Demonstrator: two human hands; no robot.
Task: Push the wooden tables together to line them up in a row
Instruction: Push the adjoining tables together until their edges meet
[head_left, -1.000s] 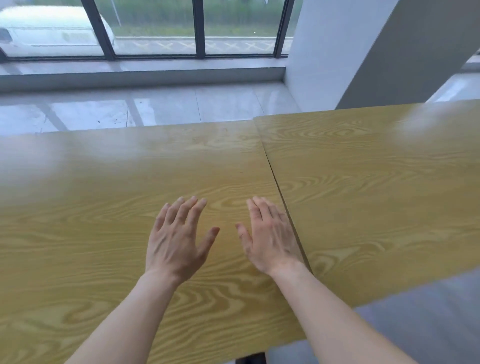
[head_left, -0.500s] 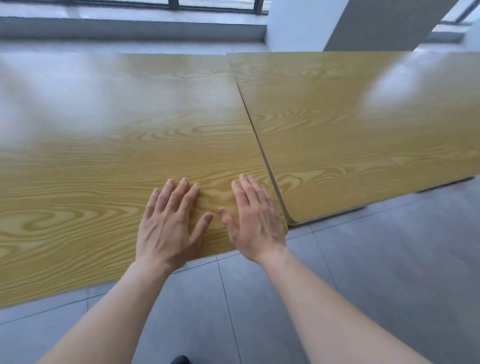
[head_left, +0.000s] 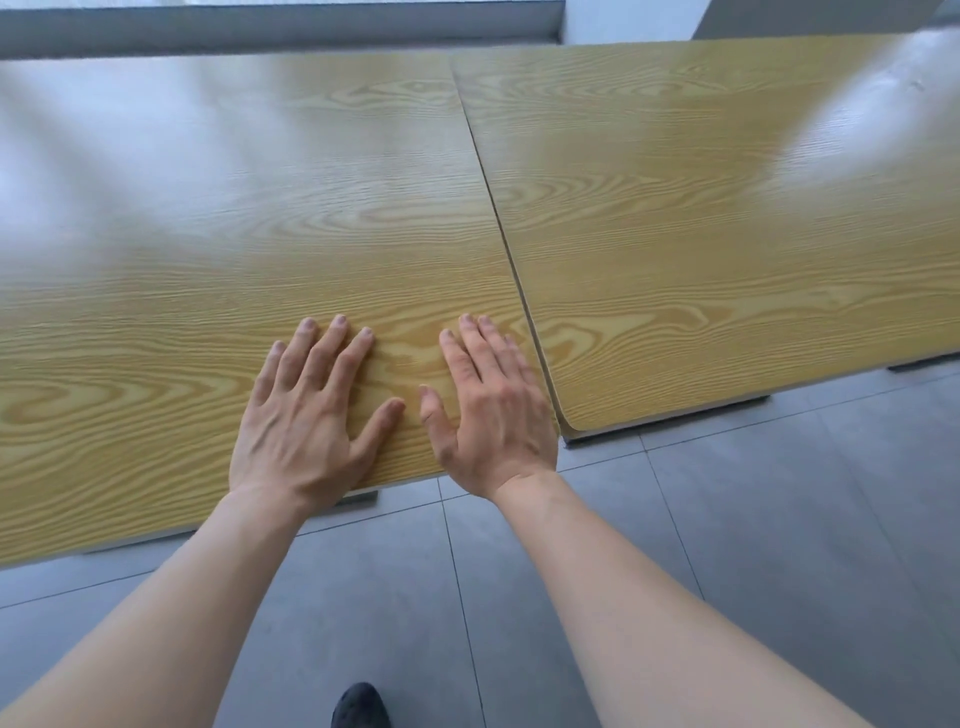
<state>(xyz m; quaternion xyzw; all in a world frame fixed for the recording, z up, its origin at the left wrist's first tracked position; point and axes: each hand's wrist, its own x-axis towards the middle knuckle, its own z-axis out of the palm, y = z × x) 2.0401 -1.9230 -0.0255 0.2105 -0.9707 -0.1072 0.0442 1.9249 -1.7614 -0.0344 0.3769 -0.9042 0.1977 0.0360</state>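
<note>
Two yellow wood-grain tables stand side by side, touching along a thin dark seam. The left table (head_left: 234, 218) fills the left and middle of the view; the right table (head_left: 701, 208) fills the right. The near edge of the left table reaches closer to me than that of the right one. My left hand (head_left: 306, 410) lies flat, fingers spread, on the left table near its front edge. My right hand (head_left: 493, 405) lies flat beside it, at the left table's near right corner, next to the seam. Neither hand holds anything.
Grey floor tiles (head_left: 753, 545) lie in front of the tables. The dark toe of a shoe (head_left: 361, 706) shows at the bottom. A grey window sill (head_left: 260, 26) and a white wall (head_left: 623, 21) run behind the tables.
The view has tilted down, so the window has gone out of sight and the floor and shoe appear. Both hands now rest at the left table's front edge, much nearer it than a second ago.
</note>
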